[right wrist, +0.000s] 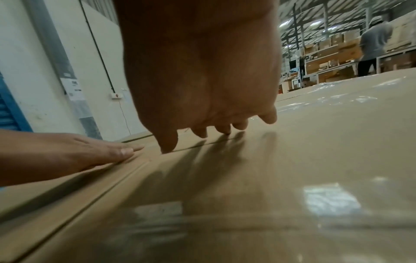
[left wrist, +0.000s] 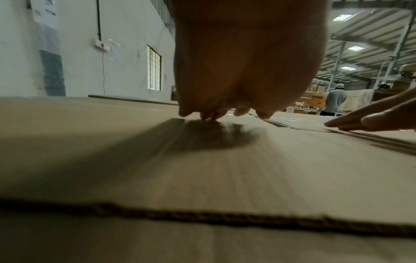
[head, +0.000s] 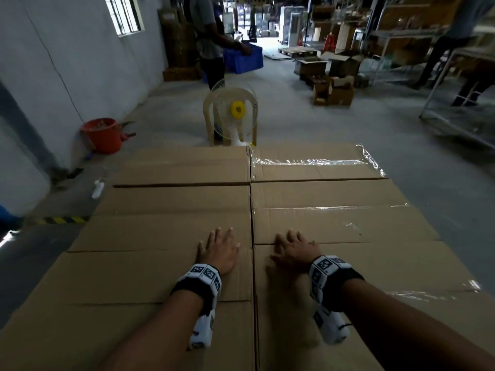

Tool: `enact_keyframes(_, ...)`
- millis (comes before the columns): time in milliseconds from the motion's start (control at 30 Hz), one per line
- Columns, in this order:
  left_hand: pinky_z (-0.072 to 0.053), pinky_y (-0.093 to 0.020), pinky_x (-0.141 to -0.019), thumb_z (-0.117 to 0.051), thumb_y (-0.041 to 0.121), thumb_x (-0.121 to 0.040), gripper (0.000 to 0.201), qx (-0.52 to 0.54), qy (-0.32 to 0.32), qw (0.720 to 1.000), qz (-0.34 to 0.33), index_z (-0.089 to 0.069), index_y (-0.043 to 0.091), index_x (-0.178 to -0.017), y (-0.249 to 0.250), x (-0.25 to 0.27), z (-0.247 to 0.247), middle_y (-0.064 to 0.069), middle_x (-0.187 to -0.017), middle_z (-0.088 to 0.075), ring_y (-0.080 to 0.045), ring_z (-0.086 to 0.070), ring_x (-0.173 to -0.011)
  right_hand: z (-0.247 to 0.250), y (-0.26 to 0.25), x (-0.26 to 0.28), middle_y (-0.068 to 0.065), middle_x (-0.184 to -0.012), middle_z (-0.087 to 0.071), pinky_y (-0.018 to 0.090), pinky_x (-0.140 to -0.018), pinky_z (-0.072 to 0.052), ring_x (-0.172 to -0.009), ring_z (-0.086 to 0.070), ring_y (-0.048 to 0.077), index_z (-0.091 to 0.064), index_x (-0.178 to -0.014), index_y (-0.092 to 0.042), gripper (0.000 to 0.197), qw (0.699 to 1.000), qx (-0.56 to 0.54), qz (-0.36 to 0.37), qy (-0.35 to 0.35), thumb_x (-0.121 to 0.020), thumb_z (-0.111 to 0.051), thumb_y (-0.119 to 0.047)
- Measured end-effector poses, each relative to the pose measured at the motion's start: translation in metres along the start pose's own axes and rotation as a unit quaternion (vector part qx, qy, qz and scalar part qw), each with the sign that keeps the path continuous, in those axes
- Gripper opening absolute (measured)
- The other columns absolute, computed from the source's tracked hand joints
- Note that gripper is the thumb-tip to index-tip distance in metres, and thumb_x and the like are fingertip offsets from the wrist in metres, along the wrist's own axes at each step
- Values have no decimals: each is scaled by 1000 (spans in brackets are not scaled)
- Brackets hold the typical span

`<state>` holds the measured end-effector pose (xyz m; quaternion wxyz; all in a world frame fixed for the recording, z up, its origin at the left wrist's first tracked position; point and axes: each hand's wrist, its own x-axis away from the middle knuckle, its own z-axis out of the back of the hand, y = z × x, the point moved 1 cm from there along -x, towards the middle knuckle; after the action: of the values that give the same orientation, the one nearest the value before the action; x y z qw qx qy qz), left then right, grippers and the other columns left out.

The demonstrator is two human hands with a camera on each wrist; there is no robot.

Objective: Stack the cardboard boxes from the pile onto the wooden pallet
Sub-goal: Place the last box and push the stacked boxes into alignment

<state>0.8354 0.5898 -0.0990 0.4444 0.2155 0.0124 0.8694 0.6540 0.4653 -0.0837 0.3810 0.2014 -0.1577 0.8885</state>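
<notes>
a broad top layer of flat brown cardboard boxes [head: 187, 199] fills the lower half of the head view, laid in two columns that meet at a straight middle seam; some on the right column carry clear shiny tape. the wooden pallet itself cannot be seen, and neither can any pile, so how many boxes are left is unclear. judging by this even, tightly joined layer, the stacking looks well advanced, with the hands seemingly settling the nearest boxes into line. beyond the far edge stands a pale pedestal fan with a yellow hub [head: 237, 113], and by the wall an orange plastic bucket [head: 103, 135]. the left hand [head: 218, 251] lies palm down on the left column, fingers straight and slightly spread. the right hand [head: 296, 250] rests on the right column, fingers bent a little, fingertips [right wrist: 223, 129] touching the cardboard at a flap edge, gripping nothing
</notes>
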Motion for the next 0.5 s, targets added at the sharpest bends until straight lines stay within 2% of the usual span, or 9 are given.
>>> enact_keyframes(133,1,-50,-125,-19,47,-108,61,30,6,999,-33,0,26,-162,4,33,9,-3,-169,14,-21,12,-156,-9,-18,39,8,-167,2,60,-118,-16,-153,-1,31,-1,-159,-24,83,999,-36,0,27,-96,-35,-66)
enact_keyframes(333,-7,-51,-125,-30,44,-108,63,106,100,985,-91,-9,21,-162,11,118,18,-5,-169,13,-22,11,-156,-32,-22,134,11,-166,-5,54,-117,-27,-152,-7,31,-7,-158,-18,81,991,-94,10,98,-98,-42,-59)
enact_keyframes(500,-11,-48,-125,-39,42,-106,63,147,149,973,-101,-18,19,-161,14,214,-7,-7,-169,7,-23,6,-156,-51,-2,220,14,-165,-7,48,-119,-23,-152,-8,31,-10,-158,-15,80,981,-136,34,136,-98,-48,-52)
